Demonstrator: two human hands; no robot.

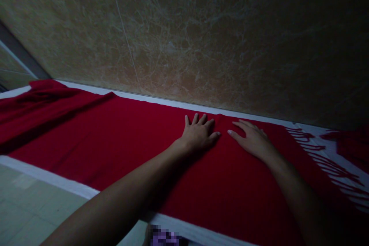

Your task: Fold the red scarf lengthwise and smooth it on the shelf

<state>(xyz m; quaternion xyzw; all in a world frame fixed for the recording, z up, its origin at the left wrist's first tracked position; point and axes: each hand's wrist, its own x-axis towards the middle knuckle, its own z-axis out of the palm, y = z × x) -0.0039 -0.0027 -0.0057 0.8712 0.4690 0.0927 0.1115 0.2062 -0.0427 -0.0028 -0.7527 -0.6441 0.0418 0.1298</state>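
On a white ledge (173, 104), a red fringed cloth (115, 142) is laid flat, its far end rumpled. It is judged light, soft and limp, best taken along the hem or by the fringe (325, 161); the weave is perhaps knitted, though the dim light hinders judgement. The left hand (198, 134) and right hand (250, 140) are pressed open on it, grasping nothing. Marble-patterned wall tiles (184, 34) rise behind.

The red cloth (115, 142) I touch looks matt and woven; the marbled wall tile (184, 38) looks smooth, faintly glossy.
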